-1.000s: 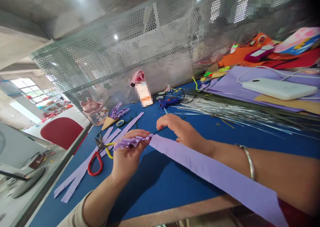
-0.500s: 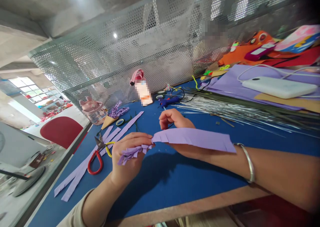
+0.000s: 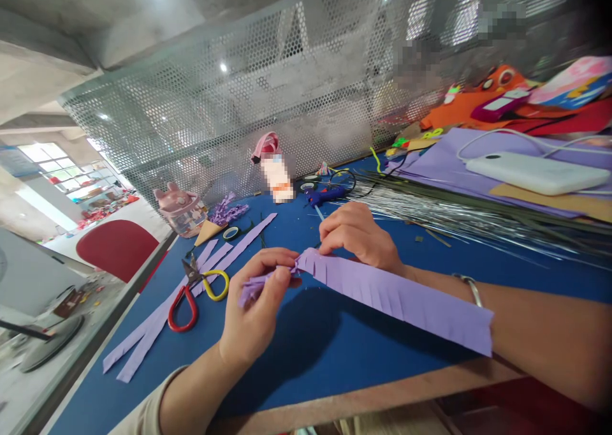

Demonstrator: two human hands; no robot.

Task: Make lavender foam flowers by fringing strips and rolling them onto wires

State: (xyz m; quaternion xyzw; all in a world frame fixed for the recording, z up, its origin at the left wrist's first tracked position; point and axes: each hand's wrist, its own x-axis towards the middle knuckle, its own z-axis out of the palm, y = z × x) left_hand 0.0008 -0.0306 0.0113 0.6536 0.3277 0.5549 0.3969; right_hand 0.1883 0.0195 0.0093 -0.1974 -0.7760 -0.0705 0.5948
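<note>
A purple crepe-paper strip [image 3: 382,288], with slits cut along its lower edge, stretches between my hands and over my right forearm. My left hand [image 3: 255,294] pinches its gathered, fringed end [image 3: 253,287] between thumb and fingers. Above the strip, the curled fingers of my right hand [image 3: 361,234] grip its upper edge close to the left fingertips. Whether those right fingers also hold a thin stem is hidden. To the left, scissors [image 3: 194,282] with one red and one yellow handle lie spread across flat purple strips [image 3: 148,339].
Behind my hands lie a blue glue gun [image 3: 327,194] and a bundle of silvery and green wires [image 3: 406,199]. A white power bank [image 3: 535,172] rests on purple sheets at right. A phone [image 3: 277,178], tape roll [image 3: 231,233] and pink container [image 3: 180,212] stand toward the back.
My right hand has turned over and closed on the strip's upper edge. My left thumb has come over the fringe. The strip's free end has swung down and right.
</note>
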